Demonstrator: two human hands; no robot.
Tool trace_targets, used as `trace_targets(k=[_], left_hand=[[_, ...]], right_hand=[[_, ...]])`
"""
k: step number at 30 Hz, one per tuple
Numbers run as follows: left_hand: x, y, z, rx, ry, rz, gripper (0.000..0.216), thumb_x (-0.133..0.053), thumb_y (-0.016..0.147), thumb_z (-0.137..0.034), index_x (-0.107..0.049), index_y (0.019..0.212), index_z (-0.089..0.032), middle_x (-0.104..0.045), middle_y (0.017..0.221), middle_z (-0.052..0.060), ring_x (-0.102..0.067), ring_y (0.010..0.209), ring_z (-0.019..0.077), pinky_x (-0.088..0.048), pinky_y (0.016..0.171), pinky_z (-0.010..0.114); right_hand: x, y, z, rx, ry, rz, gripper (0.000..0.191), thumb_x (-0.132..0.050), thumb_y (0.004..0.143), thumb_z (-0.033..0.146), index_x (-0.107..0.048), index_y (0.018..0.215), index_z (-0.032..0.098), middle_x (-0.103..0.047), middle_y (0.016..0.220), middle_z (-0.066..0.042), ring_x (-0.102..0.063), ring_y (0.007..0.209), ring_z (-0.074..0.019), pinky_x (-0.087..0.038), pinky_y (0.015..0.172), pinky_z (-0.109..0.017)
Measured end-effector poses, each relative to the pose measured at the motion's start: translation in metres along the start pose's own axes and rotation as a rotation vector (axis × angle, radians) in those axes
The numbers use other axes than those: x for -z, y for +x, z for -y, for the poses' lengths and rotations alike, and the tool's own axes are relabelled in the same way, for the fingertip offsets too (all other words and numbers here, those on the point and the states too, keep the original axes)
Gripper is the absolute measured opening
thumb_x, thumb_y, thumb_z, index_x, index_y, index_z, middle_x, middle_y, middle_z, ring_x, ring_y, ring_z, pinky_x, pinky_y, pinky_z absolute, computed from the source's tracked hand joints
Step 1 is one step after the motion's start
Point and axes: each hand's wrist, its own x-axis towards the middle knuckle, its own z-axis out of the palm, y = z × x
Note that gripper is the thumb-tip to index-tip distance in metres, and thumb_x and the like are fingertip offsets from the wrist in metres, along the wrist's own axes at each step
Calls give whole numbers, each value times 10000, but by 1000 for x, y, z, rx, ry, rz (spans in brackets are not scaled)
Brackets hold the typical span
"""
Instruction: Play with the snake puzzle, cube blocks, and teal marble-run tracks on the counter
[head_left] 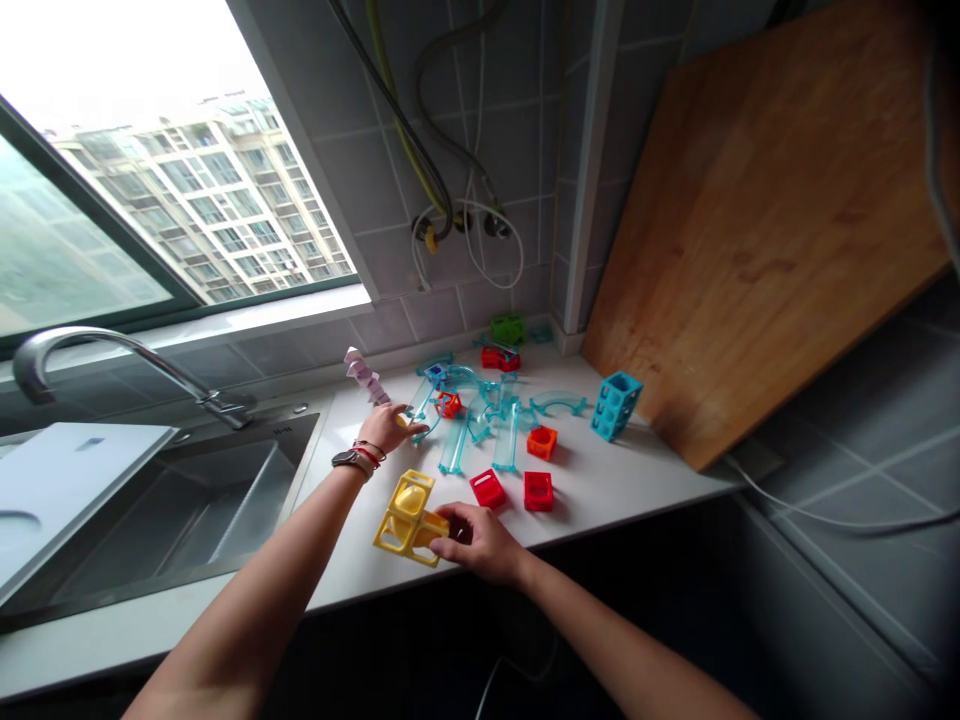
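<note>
My right hand [484,543] grips a yellow assembly of hollow toy cube blocks [409,515] at its right side, by the counter's front edge. Farther back, my left hand [388,428] has its fingers closed on a small yellow block [403,421], mostly hidden by the hand. Clear teal marble-run track pieces [454,445] lie just right of that hand, with an orange-red cube [448,404] among them. Two red cube blocks, one tilted [487,488] and one flat [538,491], rest to the right of the yellow assembly. An orange block [541,442] sits behind them.
A teal block tower [616,406] stands at the right, near a leaning wooden board [772,200]. Green blocks [508,328] and red blocks [500,358] are by the wall. Behind my left hand is a pale pink stack [365,376]. The sink [300,450] and faucet [127,345] are left.
</note>
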Motion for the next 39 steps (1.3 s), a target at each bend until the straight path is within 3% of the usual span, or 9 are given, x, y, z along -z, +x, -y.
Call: trace_targets(k=[6, 11, 15, 19, 24, 27, 30, 34, 39], left_hand=[[20, -11, -1, 23, -66, 11, 585, -925, 465, -613, -816, 879, -215, -691, 803, 98, -661, 881, 330, -493, 917, 423], [40, -40, -13, 101, -270, -131, 461, -955, 473, -476, -800, 815, -208, -693, 795, 71, -661, 835, 280, -504, 906, 406], [38, -94, -34, 211, -540, -343, 496, -869, 643, -548, -768, 962, -183, -735, 921, 84, -676, 798, 225, -546, 763, 354], [21, -165, -56, 388, -826, -679, 543, -748, 796, -584, -655, 1140, -175, -713, 1024, 81, -695, 836, 185, -559, 734, 310], [4, -236, -79, 559, -1091, -868, 429, -813, 775, -502, -623, 1043, -227, -676, 958, 3, -690, 815, 140, -571, 746, 283], [3, -262, -93, 602, -1181, -863, 426, -859, 734, -503, -634, 972, -229, -678, 919, -6, -692, 792, 138, -577, 734, 273], [3, -280, -111, 596, -1246, -796, 461, -844, 731, -585, -664, 968, -233, -715, 986, 24, -715, 848, 171, -595, 772, 298], [-2, -295, -136, 604, -1283, -565, 473, -710, 828, -668, -718, 1048, -248, -755, 1067, 70, -743, 965, 246, -611, 869, 380], [-10, -305, -163, 584, -1324, -247, 450, -654, 883, -629, -754, 1154, -284, -727, 1254, 132, -686, 1190, 355, -569, 1012, 499]], right_hand=[[-1, 2, -4, 2, 17, -21, 499, -813, 796, 450, -682, 1195, 180, -689, 938, -35, -604, 737, -148, -505, 679, -282], [0, 0, -2, -2, -20, -56, 523, -815, 791, 434, -672, 1218, 168, -683, 866, -23, -609, 705, -153, -503, 650, -281], [-4, -3, 1, 55, -127, -112, 532, -788, 820, 440, -651, 1267, 186, -701, 958, -52, -642, 741, -177, -541, 665, -301], [-13, -6, -4, 201, -355, -183, 535, -767, 830, 346, -622, 1327, 214, -659, 1152, -96, -662, 820, -198, -584, 766, -349], [-20, -4, -15, 248, -552, -194, 566, -745, 821, 241, -611, 1371, 235, -656, 1167, -109, -667, 941, -248, -580, 896, -406], [-22, -1, -17, 228, -521, -205, 610, -735, 851, 263, -567, 1437, 247, -602, 1344, -137, -679, 913, -232, -599, 882, -410], [-24, -9, -10, 265, -520, -245, 628, -735, 863, 284, -548, 1461, 251, -482, 1511, -145, -636, 1157, -290, -551, 1022, -461], [-30, -44, 14, 347, -491, -234, 519, -604, 961, 275, -529, 1474, 291, -503, 1491, -124, -536, 1335, -316, -458, 1139, -504], [-37, -82, 40, 320, -447, -83, 626, -700, 899, 264, -505, 1491, 324, -564, 1429, -112, -535, 1347, -326, -449, 1156, -487]])
